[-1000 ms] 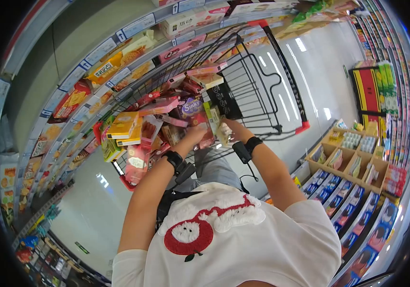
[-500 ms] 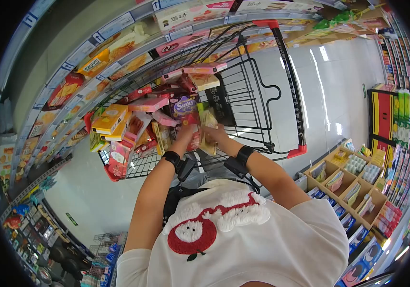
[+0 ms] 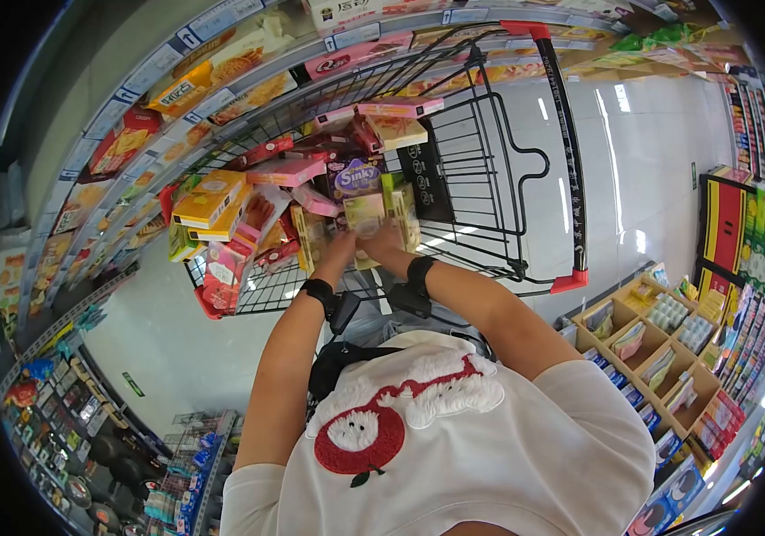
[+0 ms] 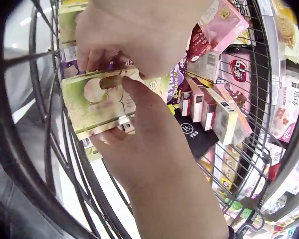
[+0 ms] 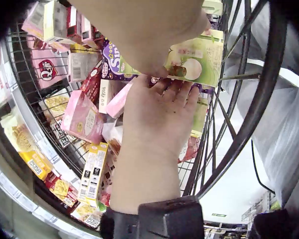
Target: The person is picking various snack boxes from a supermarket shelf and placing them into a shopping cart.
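Both hands meet at a pale green box [image 3: 364, 213] over the heaped boxes in the cart. My right hand [image 3: 384, 241] grips it, thumb on its printed face and fingers at the lower edge in the left wrist view [image 4: 144, 134]. Curled fingers of my left hand [image 4: 129, 37] hold the opposite edge; its palm side [image 5: 157, 107] shows in the right wrist view. Just beyond the box lies a purple Sinky package [image 3: 354, 177]. Another green box [image 3: 406, 210] stands right of the hands, and a yellowish box [image 3: 309, 239] stands left of them.
The wire cart [image 3: 480, 179] surrounds the hands, with a black box [image 3: 425, 183] toward its handle. Yellow boxes [image 3: 211, 201] and pink boxes are piled at left. Shelves of snacks [image 3: 248, 98] run along the far side; a divided display [image 3: 650, 344] stands at right.
My hands have come together, with the green box now held flat between them. The red package that was at my left hand is no longer visible there. The view has shifted slightly.
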A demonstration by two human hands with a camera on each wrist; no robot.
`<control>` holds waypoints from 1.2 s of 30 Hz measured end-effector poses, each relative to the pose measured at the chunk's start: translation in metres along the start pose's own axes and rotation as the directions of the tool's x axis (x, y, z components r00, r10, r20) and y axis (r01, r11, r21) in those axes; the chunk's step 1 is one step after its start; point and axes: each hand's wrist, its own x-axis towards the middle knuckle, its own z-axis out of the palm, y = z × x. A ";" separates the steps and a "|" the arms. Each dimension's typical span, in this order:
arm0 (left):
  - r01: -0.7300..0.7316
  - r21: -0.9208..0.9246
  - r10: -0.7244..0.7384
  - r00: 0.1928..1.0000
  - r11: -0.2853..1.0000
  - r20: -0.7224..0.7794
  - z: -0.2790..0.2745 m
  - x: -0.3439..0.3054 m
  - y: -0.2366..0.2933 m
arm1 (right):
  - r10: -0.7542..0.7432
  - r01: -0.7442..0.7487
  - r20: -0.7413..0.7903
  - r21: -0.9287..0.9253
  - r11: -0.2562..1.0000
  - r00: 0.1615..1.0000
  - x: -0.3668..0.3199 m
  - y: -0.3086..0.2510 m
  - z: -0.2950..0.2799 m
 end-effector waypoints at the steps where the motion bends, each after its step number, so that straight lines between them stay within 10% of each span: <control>1: 0.084 -0.089 -0.085 0.996 0.992 -0.014 0.002 0.001 0.002 | 0.045 -0.046 0.026 0.024 0.999 0.999 0.002 0.002 0.000; 5: -0.028 -0.025 0.029 0.999 0.999 0.037 0.003 -0.003 0.003 | 0.114 -0.114 -0.008 0.059 0.992 0.993 0.006 0.009 0.001; 6: 0.036 -0.120 -0.030 0.998 0.992 0.046 0.004 -0.003 0.004 | -0.076 0.060 0.108 0.145 0.988 0.991 0.021 0.024 0.009; 9: 0.087 -0.271 -0.065 0.994 0.959 0.088 0.004 -0.022 0.021 | -0.592 0.554 0.269 0.209 0.806 0.760 0.062 0.066 0.017; 11: 0.075 -0.259 -0.054 0.995 0.963 0.086 0.006 -0.024 0.027 | -0.786 0.851 0.340 -0.104 0.514 0.517 0.044 0.057 -0.014; 14: 0.105 -0.191 -0.096 0.994 0.976 0.053 0.007 -0.031 0.034 | -0.819 0.889 0.371 -0.043 0.457 0.439 0.033 0.053 -0.031; 21: -0.015 -0.299 0.033 0.998 0.954 0.057 0.001 -0.004 0.008 | -0.481 0.291 0.271 0.526 0.799 0.834 0.053 0.068 0.000; 24: -0.079 0.049 0.083 0.993 0.996 -0.082 -0.003 -0.047 0.054 | -0.051 -0.129 0.211 0.754 0.645 0.976 0.064 0.061 0.021; 28: -0.023 0.368 0.070 0.991 0.929 -0.116 -0.007 -0.092 0.097 | -0.101 0.058 0.016 0.722 0.689 0.995 -0.004 0.028 -0.015; 31: 0.006 -0.144 0.010 0.994 0.990 0.111 -0.024 -0.132 0.134 | -0.220 0.163 -0.018 0.730 0.664 0.975 -0.010 0.017 -0.033; 34: -0.246 -0.414 0.259 0.966 0.877 -0.025 -0.030 -0.116 0.122 | -0.327 0.116 0.097 0.810 0.575 0.940 -0.036 -0.012 -0.067; 36: -0.098 -0.608 0.144 0.989 0.788 0.027 -0.042 -0.120 0.149 | -0.362 0.050 0.170 0.849 0.526 0.917 -0.054 -0.043 -0.091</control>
